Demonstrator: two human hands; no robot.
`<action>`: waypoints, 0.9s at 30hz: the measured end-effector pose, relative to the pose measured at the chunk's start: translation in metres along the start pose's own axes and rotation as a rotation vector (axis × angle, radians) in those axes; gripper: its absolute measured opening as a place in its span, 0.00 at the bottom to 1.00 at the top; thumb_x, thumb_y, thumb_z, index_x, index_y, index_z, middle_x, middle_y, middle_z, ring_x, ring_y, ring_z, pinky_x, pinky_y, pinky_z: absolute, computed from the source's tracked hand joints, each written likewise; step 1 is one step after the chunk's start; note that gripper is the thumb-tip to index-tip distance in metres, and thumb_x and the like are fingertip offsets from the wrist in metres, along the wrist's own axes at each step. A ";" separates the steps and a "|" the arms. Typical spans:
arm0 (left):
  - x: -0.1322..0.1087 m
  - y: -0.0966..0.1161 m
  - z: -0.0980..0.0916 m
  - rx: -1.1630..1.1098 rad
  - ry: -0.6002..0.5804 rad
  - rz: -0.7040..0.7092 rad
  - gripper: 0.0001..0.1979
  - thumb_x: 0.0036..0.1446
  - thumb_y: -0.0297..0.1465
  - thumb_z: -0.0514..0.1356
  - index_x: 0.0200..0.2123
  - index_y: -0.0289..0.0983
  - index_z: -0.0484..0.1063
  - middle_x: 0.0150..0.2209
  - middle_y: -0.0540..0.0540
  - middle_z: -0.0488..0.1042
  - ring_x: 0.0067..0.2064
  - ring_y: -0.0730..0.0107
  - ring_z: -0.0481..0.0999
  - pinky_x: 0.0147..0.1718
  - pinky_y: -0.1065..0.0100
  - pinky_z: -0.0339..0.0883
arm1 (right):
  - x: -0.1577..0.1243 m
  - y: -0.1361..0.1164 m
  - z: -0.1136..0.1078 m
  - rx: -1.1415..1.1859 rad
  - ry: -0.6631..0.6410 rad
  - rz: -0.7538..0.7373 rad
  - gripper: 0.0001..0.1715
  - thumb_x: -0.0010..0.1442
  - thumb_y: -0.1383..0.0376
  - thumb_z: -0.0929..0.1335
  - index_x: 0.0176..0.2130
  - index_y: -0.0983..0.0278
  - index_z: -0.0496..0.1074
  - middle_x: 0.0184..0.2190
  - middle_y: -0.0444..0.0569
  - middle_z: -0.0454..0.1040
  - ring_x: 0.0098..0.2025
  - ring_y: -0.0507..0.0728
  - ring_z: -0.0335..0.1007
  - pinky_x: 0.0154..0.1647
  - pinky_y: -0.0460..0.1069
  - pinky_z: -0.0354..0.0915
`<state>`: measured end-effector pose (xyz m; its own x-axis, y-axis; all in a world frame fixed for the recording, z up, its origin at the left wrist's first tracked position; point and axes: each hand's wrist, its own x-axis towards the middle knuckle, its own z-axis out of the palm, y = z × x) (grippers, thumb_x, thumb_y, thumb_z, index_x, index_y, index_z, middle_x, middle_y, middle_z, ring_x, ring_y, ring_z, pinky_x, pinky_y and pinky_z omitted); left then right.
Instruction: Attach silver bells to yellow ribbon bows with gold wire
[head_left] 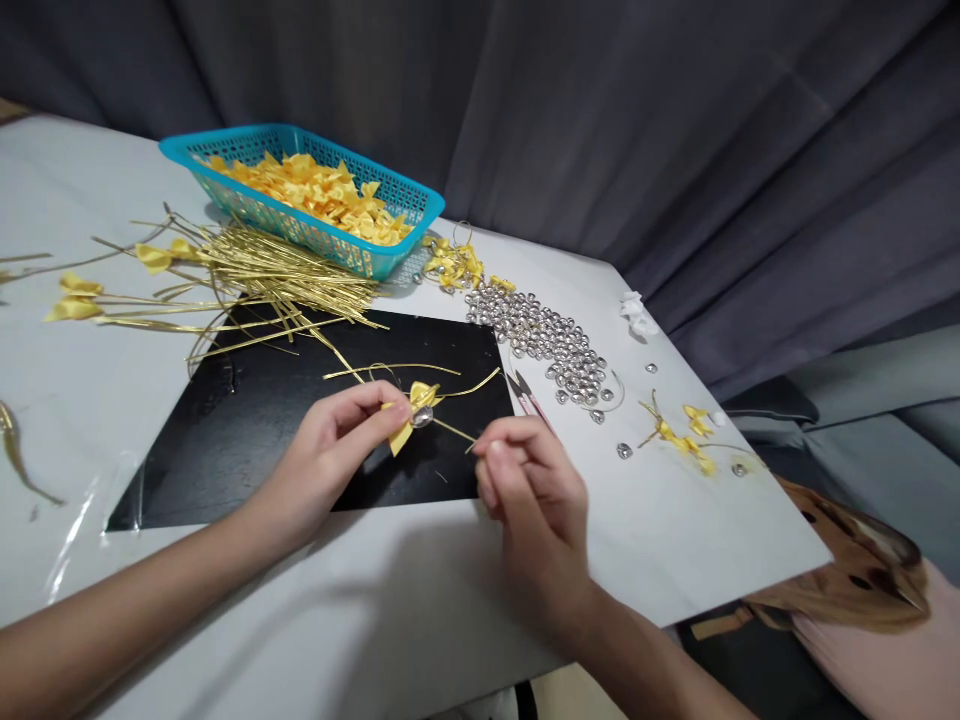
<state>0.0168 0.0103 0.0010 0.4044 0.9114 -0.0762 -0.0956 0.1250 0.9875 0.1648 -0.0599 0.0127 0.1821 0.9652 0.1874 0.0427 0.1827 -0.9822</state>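
Observation:
My left hand (341, 440) pinches a yellow ribbon bow (403, 437) between thumb and fingers above the black board (247, 440). A clear, silvery gem (423, 416) sits at the bow's middle. From the bow a thin gold wire tie (454, 430) runs right, and the closed fingers of my right hand (529, 480) grip its end. Another gold strand (480, 381) sticks out past the bow on the upper right. Just beyond my right hand lie the pointed metal tips of a small tool (525, 388), its rest partly hidden by the hand.
A blue basket (300, 215) full of yellow bows stands at the back. Before it lies a pile of gold ties (277, 270). Several silvery gems (551, 340) are heaped at centre right. Loose bows with ties (682, 435) lie near the white table's (720, 530) right edge.

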 end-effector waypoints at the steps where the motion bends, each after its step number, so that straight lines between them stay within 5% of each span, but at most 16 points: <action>1: 0.000 0.000 0.001 0.035 -0.012 -0.003 0.11 0.56 0.33 0.58 0.23 0.37 0.67 0.22 0.55 0.62 0.26 0.76 0.59 0.26 0.75 0.54 | 0.001 0.000 -0.002 0.024 0.052 -0.039 0.08 0.65 0.67 0.61 0.34 0.61 0.67 0.20 0.37 0.60 0.21 0.46 0.53 0.21 0.41 0.52; 5: 0.000 0.003 0.002 0.119 -0.074 0.026 0.10 0.55 0.34 0.58 0.25 0.37 0.69 0.24 0.54 0.66 0.28 0.75 0.62 0.27 0.74 0.56 | 0.009 -0.002 -0.010 0.133 0.148 -0.063 0.06 0.63 0.66 0.64 0.33 0.59 0.69 0.26 0.40 0.68 0.25 0.46 0.61 0.26 0.41 0.59; 10: -0.002 0.007 0.004 0.147 -0.086 0.047 0.09 0.54 0.33 0.58 0.24 0.37 0.69 0.23 0.53 0.67 0.27 0.75 0.63 0.26 0.74 0.57 | 0.014 -0.003 -0.009 0.225 0.034 0.166 0.07 0.61 0.63 0.65 0.31 0.61 0.67 0.17 0.35 0.54 0.15 0.44 0.43 0.15 0.41 0.45; 17: -0.005 0.009 0.008 0.254 -0.181 0.101 0.10 0.56 0.33 0.56 0.24 0.36 0.67 0.22 0.54 0.65 0.26 0.75 0.63 0.25 0.74 0.57 | 0.018 -0.010 -0.001 -0.057 0.072 0.156 0.06 0.51 0.66 0.69 0.27 0.63 0.66 0.16 0.34 0.47 0.18 0.45 0.42 0.17 0.42 0.44; 27: -0.005 0.007 0.004 0.232 -0.267 0.087 0.11 0.57 0.33 0.56 0.25 0.36 0.67 0.22 0.53 0.67 0.26 0.74 0.64 0.25 0.74 0.57 | 0.035 -0.015 -0.023 -0.350 -0.238 -0.010 0.03 0.54 0.67 0.69 0.30 0.65 0.73 0.15 0.34 0.44 0.17 0.45 0.38 0.16 0.44 0.39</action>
<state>0.0177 0.0050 0.0089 0.6304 0.7761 0.0183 0.0564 -0.0693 0.9960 0.1928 -0.0331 0.0342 -0.0497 0.9875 0.1492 0.3816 0.1569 -0.9109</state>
